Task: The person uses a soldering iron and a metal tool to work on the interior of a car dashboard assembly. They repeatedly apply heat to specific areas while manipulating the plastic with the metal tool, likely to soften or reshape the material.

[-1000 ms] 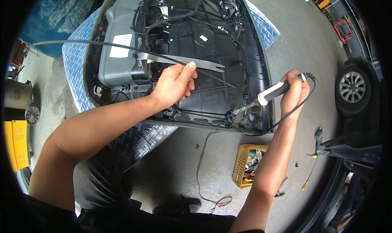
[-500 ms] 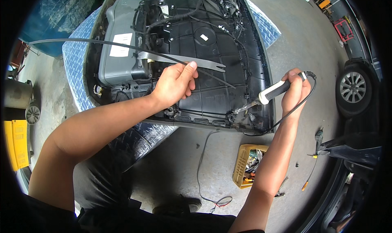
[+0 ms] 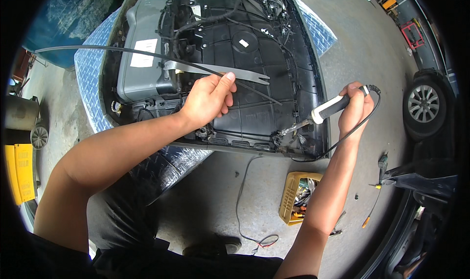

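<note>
My left hand (image 3: 210,97) grips a long thin black plastic strip (image 3: 107,48) that crosses a black car door-like panel (image 3: 254,112) lying flat, wiring and a grey housing (image 3: 142,78) on it. A flat grey forked metal tool (image 3: 249,77) lies just beyond my fingers, under the strip. My right hand (image 3: 356,107) is closed round the black-and-white handle of a corded heating iron (image 3: 328,110). The iron's tip rests at a dark, rough spot (image 3: 279,138) near the panel's lower right corner.
A quilted blue-silver mat (image 3: 88,83) lies under the panel. Around are a blue drum (image 3: 63,24), a yellow crate of tools (image 3: 291,196), a yellow perforated part (image 3: 19,174), a loose cable, scattered tools, a car wheel (image 3: 423,107) and a red frame (image 3: 411,34).
My right hand and the iron have shifted very slightly to the right. The strip's far end sits slightly further left and up. Both grips are unchanged.
</note>
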